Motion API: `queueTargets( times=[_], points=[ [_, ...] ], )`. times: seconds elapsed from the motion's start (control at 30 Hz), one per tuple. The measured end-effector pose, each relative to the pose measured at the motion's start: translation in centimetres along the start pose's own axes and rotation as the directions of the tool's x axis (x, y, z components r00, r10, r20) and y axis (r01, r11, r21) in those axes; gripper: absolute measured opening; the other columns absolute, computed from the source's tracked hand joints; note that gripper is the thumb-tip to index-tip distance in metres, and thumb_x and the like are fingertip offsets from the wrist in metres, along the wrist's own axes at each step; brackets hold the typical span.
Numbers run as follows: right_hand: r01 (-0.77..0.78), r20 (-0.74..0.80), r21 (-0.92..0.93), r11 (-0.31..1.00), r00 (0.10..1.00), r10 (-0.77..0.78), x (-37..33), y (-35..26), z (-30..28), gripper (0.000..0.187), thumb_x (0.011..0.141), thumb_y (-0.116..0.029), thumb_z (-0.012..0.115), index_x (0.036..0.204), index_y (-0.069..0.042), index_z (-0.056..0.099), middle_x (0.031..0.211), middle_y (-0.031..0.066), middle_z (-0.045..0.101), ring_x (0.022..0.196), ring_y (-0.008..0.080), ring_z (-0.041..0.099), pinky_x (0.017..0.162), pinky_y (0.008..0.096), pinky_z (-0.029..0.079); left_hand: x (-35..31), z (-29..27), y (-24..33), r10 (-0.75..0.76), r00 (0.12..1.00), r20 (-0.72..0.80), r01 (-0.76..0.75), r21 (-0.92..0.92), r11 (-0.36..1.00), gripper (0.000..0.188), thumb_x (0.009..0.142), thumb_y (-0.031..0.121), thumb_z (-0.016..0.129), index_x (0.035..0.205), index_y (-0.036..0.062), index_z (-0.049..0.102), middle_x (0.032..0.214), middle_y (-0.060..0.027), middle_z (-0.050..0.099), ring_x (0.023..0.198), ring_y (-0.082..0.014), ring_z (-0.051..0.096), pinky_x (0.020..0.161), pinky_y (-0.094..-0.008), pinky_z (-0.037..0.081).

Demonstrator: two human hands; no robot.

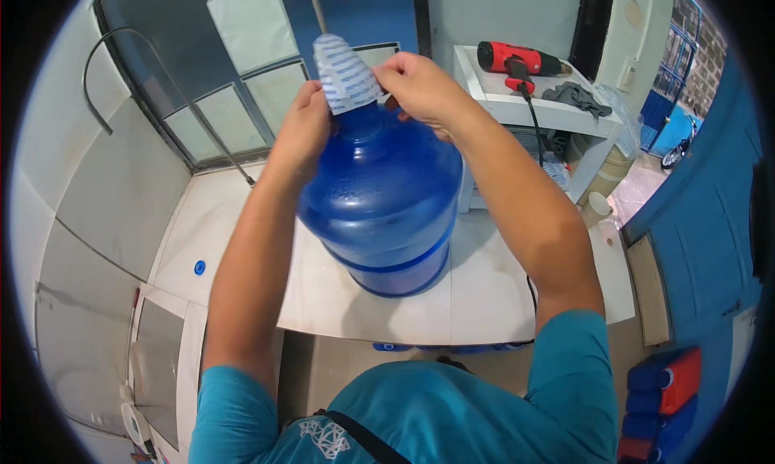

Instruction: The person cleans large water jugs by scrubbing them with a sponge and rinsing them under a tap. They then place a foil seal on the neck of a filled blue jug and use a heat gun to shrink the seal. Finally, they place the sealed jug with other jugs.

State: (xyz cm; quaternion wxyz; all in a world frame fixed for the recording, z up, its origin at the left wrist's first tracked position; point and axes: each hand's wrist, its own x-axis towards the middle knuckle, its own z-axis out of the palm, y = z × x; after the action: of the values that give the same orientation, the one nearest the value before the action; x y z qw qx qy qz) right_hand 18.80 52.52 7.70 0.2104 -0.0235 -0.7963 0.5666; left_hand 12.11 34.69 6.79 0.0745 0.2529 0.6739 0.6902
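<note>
A large blue water jug (387, 190) stands upright on the white tiled counter. Over its neck sits a white plastic sleeve with blue print (345, 73), loose and gathered toward a narrow top. My left hand (305, 129) pinches the lower left edge of this shrink sleeve, the fingertips partly hidden behind it. On the other side, the thumb and fingers of my right hand (424, 93) grip its right edge. The jug's mouth is hidden under the sleeve.
A red and black heat gun (521, 60) lies on a white shelf unit (492, 101) at the right, next to a grey cloth (577, 97). One small blue cap (199, 267) rests on the counter at left. A curved metal pipe (173, 89) rises behind it. A beige cup (596, 209) stands at far right.
</note>
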Motion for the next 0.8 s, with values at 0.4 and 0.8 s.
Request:
queueTargets(
  times=[0.4,0.8],
  points=[
    [-0.614,-0.463,-0.574,0.542,0.789,0.404,9.9,12.0,-22.2,0.062,0.089,-0.054,0.06,0.117,0.002,0.065,0.115,0.0132,0.065,0.092,0.0198,0.066,0.075,0.0398,0.055,-1.3,3.8,2.3,0.236,0.966,-0.105,-0.19,0.328,0.925,0.074,0.072,0.043,0.084,0.115,-0.0082,0.053,0.099,-0.0162,0.068,0.09,-0.0201,0.067,0.08,-0.0319,0.053],
    [-0.061,-0.407,0.365,0.929,0.887,0.219,0.6,2.2,-21.0,0.038,0.086,-0.035,0.075,0.094,-0.002,0.06,0.074,0.0016,0.061,0.058,0.0091,0.058,0.046,0.0202,0.051,-6.5,2.7,2.2,0.338,0.94,-0.043,-0.275,0.488,0.829,0.125,0.071,0.047,0.084,0.146,-0.0138,0.006,0.139,-0.033,0.043,0.129,-0.0362,0.047,0.106,-0.0388,0.04]
  ],
)
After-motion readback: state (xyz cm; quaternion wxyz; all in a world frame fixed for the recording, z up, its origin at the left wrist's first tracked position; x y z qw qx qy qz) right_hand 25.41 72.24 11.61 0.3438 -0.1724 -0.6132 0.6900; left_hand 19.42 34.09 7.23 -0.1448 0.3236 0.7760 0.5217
